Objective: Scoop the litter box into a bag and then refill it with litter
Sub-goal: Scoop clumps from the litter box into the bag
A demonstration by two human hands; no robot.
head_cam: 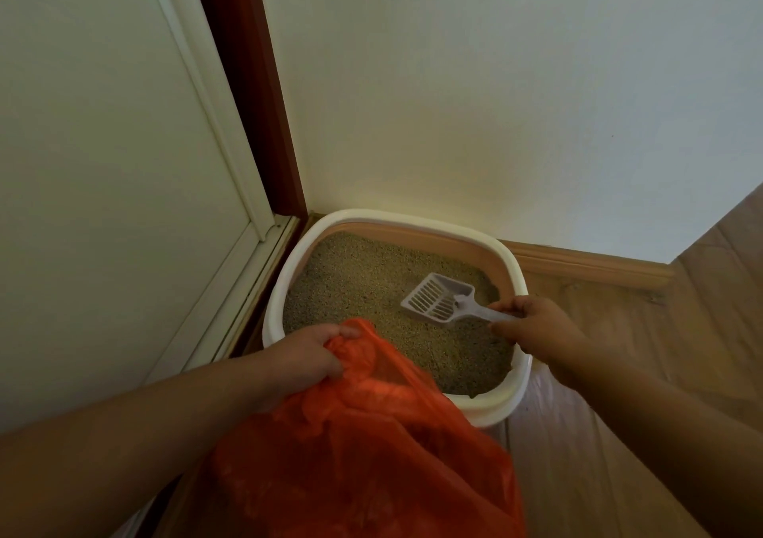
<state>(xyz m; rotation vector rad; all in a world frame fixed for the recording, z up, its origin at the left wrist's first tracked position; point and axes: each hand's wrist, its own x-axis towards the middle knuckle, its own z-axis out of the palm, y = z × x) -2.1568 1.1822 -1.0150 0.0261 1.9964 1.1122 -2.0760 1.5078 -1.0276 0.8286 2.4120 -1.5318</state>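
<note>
A white litter box point(510, 265) with a tan inner rim stands in the room's corner, filled with beige litter point(363, 285). My right hand point(536, 327) grips the handle of a pale slotted scoop point(437, 300), whose head hovers just over the litter on the right side and looks empty. My left hand point(305, 356) clutches the bunched top edge of an orange plastic bag point(363, 455) at the box's near rim. The bag hangs down in front and hides the box's near left part.
A white door point(103, 166) with a dark red frame point(247, 83) stands on the left. A cream wall point(495, 104) with a wooden skirting board point(590, 267) runs behind the box. Wood floor point(619, 413) spreads out on the right.
</note>
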